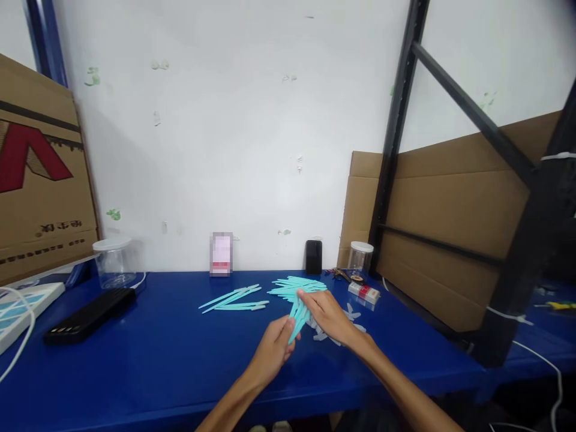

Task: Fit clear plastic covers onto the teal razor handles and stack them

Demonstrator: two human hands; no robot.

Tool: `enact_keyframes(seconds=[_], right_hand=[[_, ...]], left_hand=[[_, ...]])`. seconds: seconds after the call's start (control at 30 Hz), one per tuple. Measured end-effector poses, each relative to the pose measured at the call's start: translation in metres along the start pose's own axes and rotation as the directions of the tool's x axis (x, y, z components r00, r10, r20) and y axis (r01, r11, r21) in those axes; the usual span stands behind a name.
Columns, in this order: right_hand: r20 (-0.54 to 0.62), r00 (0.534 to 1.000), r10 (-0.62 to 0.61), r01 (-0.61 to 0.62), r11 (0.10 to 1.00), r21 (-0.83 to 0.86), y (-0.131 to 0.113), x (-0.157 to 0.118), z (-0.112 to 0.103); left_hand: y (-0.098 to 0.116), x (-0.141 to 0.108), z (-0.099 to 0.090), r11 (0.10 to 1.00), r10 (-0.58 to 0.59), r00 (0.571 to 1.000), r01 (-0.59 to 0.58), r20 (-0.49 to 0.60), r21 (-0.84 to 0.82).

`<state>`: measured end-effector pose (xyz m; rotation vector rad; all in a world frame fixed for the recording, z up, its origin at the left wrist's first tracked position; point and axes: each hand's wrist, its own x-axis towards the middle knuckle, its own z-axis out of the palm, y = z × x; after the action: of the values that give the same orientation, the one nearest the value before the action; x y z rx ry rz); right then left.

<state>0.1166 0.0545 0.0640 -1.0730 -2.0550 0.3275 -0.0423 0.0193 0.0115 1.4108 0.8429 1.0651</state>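
A bundle of slim turquoise sticks [299, 323] is held between both hands, tilted, above the blue table. My left hand [275, 343] is closed around its lower end. Around the upper end, my right hand [324, 311] is closed too, with the thumb along the sticks. Just beyond the hands lies a loose pile of similar turquoise sticks [292, 287]. Several more turquoise sticks [234, 298] lie apart to the left, some with paler tips. Small translucent whitish pieces [320, 333] are scattered under and beside my right hand, partly hidden by it.
On the blue table [171, 360] are a black power bank [90, 315], a lidded clear jar [114, 264] at left, another jar [360, 257] at right and a red-and-white small box [364, 293]. A black phone [314, 257] leans on the wall. Cardboard [450, 240] stands behind a dark rack post.
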Motion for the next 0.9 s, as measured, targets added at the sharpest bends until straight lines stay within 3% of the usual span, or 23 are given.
enact_keyframes(seconds=[0.4, 0.67, 0.9], right_hand=[[0.057, 0.993, 0.102, -0.116, 0.927, 0.356, 0.016, -0.014, 0.001], [0.099, 0.993, 0.071, -0.105, 0.910, 0.402, 0.024, -0.014, -0.004], [0.215, 0.975, 0.061, -0.155, 0.875, 0.459, 0.024, -0.013, -0.007]], left_hand=[[-0.005, -0.001, 0.014, 0.997, -0.071, 0.995, 0.070, 0.069, 0.020], [0.000, -0.006, 0.018, 0.999, -0.051, 0.998, 0.051, 0.025, -0.002], [0.003, -0.007, 0.017, 0.997, -0.017, 0.997, 0.024, 0.081, -0.080]])
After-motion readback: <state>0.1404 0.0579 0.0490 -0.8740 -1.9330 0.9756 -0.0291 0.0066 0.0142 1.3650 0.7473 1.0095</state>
